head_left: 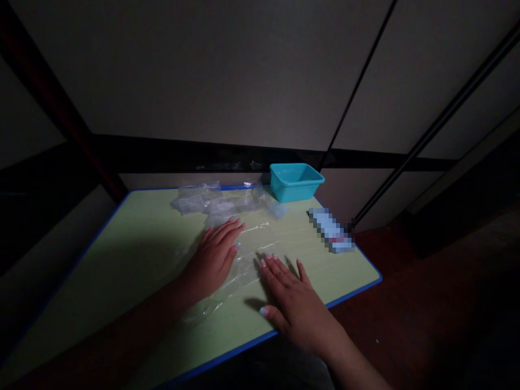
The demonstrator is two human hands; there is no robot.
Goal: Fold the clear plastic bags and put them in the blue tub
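Note:
A clear plastic bag [247, 266] lies flat on the pale green table [134, 244]. My left hand [213, 260] rests on the bag's left part, palm down, with its fingers stretched out and holding nothing. At the bag's right edge is my right hand [290, 300], its fingers extended and the thumb apart from them, with nothing in it. Beyond my left hand, more crumpled clear plastic bags [223, 205] lie near the table's back edge.
An open turquoise basket [296, 189] stands at the back right corner. A flat, pixelated object [331, 230] lies by the table's right edge. Cabinet panels [211, 76] rise behind the table, which has a blue rim.

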